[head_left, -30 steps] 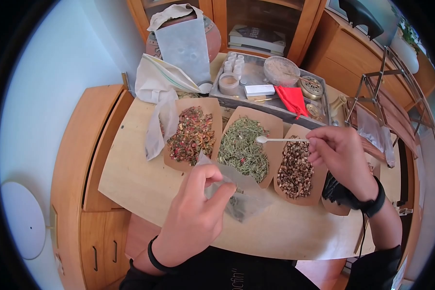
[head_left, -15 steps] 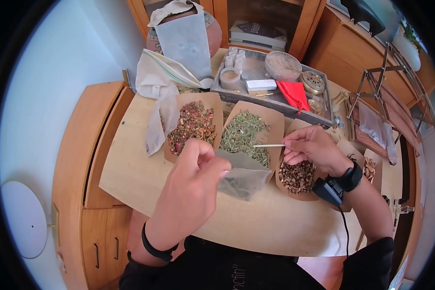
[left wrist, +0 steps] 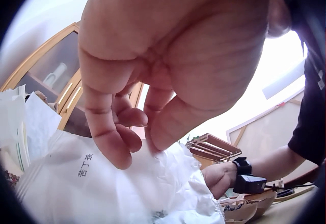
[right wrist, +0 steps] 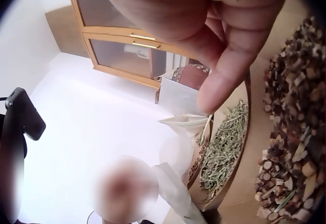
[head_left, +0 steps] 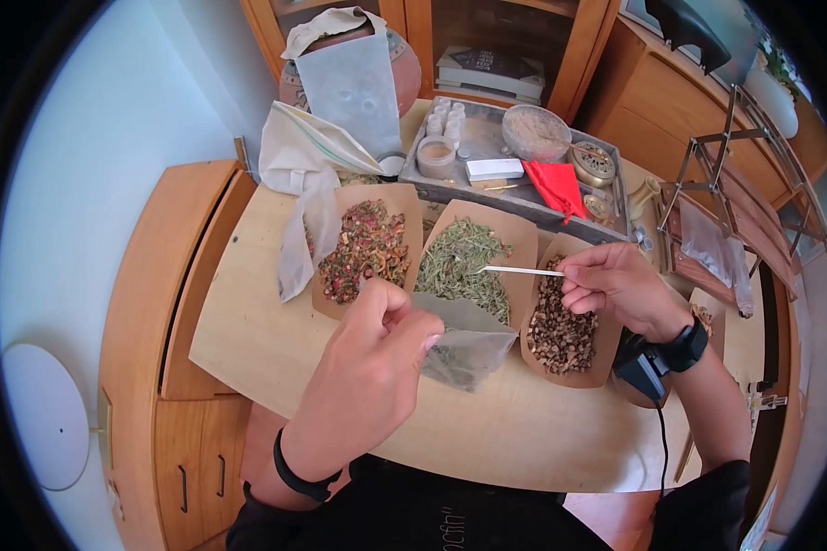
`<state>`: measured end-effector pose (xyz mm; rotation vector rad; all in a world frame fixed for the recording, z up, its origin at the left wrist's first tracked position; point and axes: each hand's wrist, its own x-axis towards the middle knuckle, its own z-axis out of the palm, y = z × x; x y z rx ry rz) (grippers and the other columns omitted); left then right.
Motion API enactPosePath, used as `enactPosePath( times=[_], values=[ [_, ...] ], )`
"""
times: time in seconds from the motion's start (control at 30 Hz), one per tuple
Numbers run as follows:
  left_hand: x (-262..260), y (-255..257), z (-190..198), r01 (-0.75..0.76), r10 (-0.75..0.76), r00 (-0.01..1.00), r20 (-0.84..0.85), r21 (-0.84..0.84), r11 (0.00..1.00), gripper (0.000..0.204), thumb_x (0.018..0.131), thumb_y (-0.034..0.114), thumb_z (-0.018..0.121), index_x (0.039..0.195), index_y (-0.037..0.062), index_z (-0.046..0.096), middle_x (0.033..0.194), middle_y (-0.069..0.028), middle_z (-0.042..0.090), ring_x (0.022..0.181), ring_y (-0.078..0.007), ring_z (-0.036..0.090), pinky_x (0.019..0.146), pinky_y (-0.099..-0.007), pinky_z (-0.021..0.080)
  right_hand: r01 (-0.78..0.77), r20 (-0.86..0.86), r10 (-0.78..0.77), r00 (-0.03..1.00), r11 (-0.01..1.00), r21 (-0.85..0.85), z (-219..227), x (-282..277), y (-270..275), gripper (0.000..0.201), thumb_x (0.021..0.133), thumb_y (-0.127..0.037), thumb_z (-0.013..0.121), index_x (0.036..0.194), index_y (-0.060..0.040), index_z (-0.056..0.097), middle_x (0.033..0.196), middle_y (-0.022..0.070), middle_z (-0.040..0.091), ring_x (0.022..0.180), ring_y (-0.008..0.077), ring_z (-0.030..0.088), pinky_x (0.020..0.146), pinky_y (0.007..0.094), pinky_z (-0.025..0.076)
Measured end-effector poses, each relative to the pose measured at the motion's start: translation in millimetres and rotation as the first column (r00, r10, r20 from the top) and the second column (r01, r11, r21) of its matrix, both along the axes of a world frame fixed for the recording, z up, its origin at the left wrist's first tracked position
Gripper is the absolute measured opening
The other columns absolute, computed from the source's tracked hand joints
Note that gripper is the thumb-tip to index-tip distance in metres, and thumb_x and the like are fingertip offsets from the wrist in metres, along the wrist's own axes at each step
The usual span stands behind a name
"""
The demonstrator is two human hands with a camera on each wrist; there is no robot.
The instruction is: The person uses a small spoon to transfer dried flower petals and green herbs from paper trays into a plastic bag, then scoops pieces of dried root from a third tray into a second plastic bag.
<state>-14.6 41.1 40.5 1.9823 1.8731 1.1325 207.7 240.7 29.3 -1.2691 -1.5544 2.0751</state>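
Over the smooth table (head_left: 248, 321), left hand (head_left: 363, 372): curled fingers pinch crinkled, translucent bag (head_left: 470, 345).
Right hand (head_left: 623, 286): fingertips pinch slim, pale spoon (head_left: 522, 271).

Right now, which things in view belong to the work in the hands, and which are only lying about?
In use, it seems:
bag, pinched by the left hand
spoon, held by the right hand
green herbs, below the spoon
perhaps the brown chips beside them

Lying about, probably:
red pouch
white box
small bottles
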Motion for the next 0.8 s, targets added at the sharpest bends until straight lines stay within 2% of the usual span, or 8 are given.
enactPosePath(
  times=[0.3, 0.43, 0.53, 0.6, 0.63, 0.7, 0.73, 0.8],
  values=[
    [1.3, 1.5, -0.3, -0.006, 0.006, 1.000, 0.000, 0.006, 1.000, 0.008, 0.083, -0.003, 0.061, 0.090, 0.0009, 0.063, 0.087, -0.0107, 0.045, 0.073, -0.0230, 0.051, 0.065, -0.0316, 0.044, -0.137, 0.063, 0.130, 0.990, 0.982, 0.133, 57.7, -2.0, -27.1, 0.015, 0.091, -0.003, 0.060, 0.097, 0.0097, 0.064, 0.079, 0.0121, 0.066, 0.068, 0.0183, 0.069, 0.060, 0.0264, 0.060],
    [1.5, 1.1, 0.7, -0.013, 0.013, 1.000, -0.015, 0.012, 1.000, 0.008, 0.083, -0.002, 0.061, 0.090, 0.0009, 0.063, 0.087, -0.0110, 0.045, 0.073, -0.0233, 0.051, 0.064, -0.0318, 0.044, -0.196, 0.084, 0.183, 0.980, 0.963, 0.187, 60.0, -7.7, -42.2, 0.012, 0.091, -0.002, 0.059, 0.096, 0.0080, 0.065, 0.078, 0.0103, 0.066, 0.068, 0.0161, 0.068, 0.059, 0.0250, 0.058],
    [-0.4, 0.4, 0.9, -0.010, 0.010, 1.000, -0.006, 0.018, 1.000, 0.008, 0.083, -0.002, 0.061, 0.090, 0.0009, 0.063, 0.087, -0.0111, 0.044, 0.072, -0.0234, 0.051, 0.064, -0.0318, 0.044, -0.209, 0.076, 0.194, 0.978, 0.915, 0.346, 56.8, -8.8, -55.7, 0.011, 0.091, 0.000, 0.058, 0.096, 0.0060, 0.066, 0.078, 0.0079, 0.065, 0.066, 0.0138, 0.067, 0.059, 0.0232, 0.056],
    [-1.3, -0.7, 2.0, -0.011, 0.011, 1.000, 0.003, 0.013, 1.000, 0.008, 0.083, -0.003, 0.061, 0.090, 0.0009, 0.063, 0.086, -0.0111, 0.044, 0.071, -0.0234, 0.051, 0.064, -0.0318, 0.043, -0.236, 0.141, 0.194, 0.971, 0.684, 0.690, 59.6, -8.4, -64.1, 0.011, 0.091, 0.002, 0.057, 0.095, 0.0046, 0.066, 0.077, 0.0061, 0.065, 0.065, 0.0119, 0.066, 0.058, 0.0224, 0.055],
    [-1.4, -1.1, 2.6, -0.007, 0.007, 1.000, 0.012, 0.009, 1.000, 0.009, 0.082, -0.003, 0.061, 0.090, 0.0009, 0.063, 0.086, -0.0110, 0.044, 0.071, -0.0234, 0.051, 0.064, -0.0317, 0.043, -0.238, 0.142, 0.195, 0.970, 0.684, 0.690, 61.9, -7.7, -65.5, 0.011, 0.091, 0.002, 0.057, 0.095, 0.0046, 0.066, 0.077, 0.0061, 0.065, 0.065, 0.0119, 0.066, 0.058, 0.0224, 0.055],
    [-2.1, -1.2, 3.1, -0.003, 0.003, 1.000, 0.011, 0.007, 1.000, 0.009, 0.082, -0.003, 0.061, 0.090, 0.0008, 0.062, 0.086, -0.0110, 0.044, 0.071, -0.0234, 0.051, 0.064, -0.0317, 0.043, -0.239, 0.148, 0.205, 0.967, 0.546, 0.803, 66.1, -6.1, -66.9, 0.010, 0.090, 0.003, 0.057, 0.093, 0.0050, 0.066, 0.075, 0.0058, 0.064, 0.065, 0.0116, 0.066, 0.058, 0.0226, 0.054],
    [-2.4, -1.3, 3.3, 0.002, -0.002, 1.000, 0.008, 0.005, 1.000, 0.009, 0.082, -0.004, 0.060, 0.090, 0.0007, 0.062, 0.086, -0.0109, 0.044, 0.071, -0.0234, 0.051, 0.064, -0.0317, 0.044, -0.240, 0.149, 0.205, 0.967, 0.546, 0.803, 67.1, -6.0, -66.5, 0.010, 0.090, 0.003, 0.057, 0.093, 0.0050, 0.066, 0.075, 0.0058, 0.064, 0.065, 0.0116, 0.066, 0.058, 0.0226, 0.054],
    [-3.0, -2.8, 3.4, 0.001, -0.001, 1.000, -0.001, -0.004, 1.000, 0.008, 0.082, -0.003, 0.060, 0.089, 0.0007, 0.062, 0.087, -0.0109, 0.044, 0.070, -0.0235, 0.051, 0.064, -0.0319, 0.044, -0.059, 0.034, 0.048, 0.998, 0.732, 0.679, 69.1, -6.5, -63.4, 0.009, 0.090, 0.004, 0.056, 0.093, 0.0065, 0.065, 0.073, 0.0064, 0.063, 0.064, 0.0117, 0.065, 0.058, 0.0230, 0.054]
  ],
)
